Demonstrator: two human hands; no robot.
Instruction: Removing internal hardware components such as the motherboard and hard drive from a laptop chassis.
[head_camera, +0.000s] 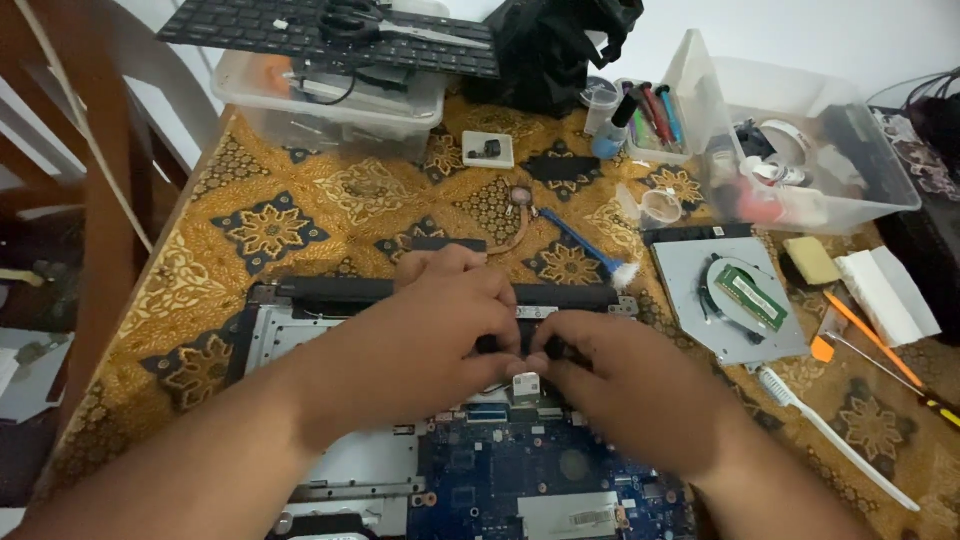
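Laptop (330, 330): left hand (430, 330) and right hand (620, 385) pinch its small black part (535, 345) tight.

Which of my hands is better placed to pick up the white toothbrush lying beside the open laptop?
Right, probably. The right hand is on the toothbrush's side of the laptop, with bare cloth between them. The left hand would have to cross over the right.

One head-worn camera looks steeply down and forward, close over a patterned table (300, 215), from the person's seat.
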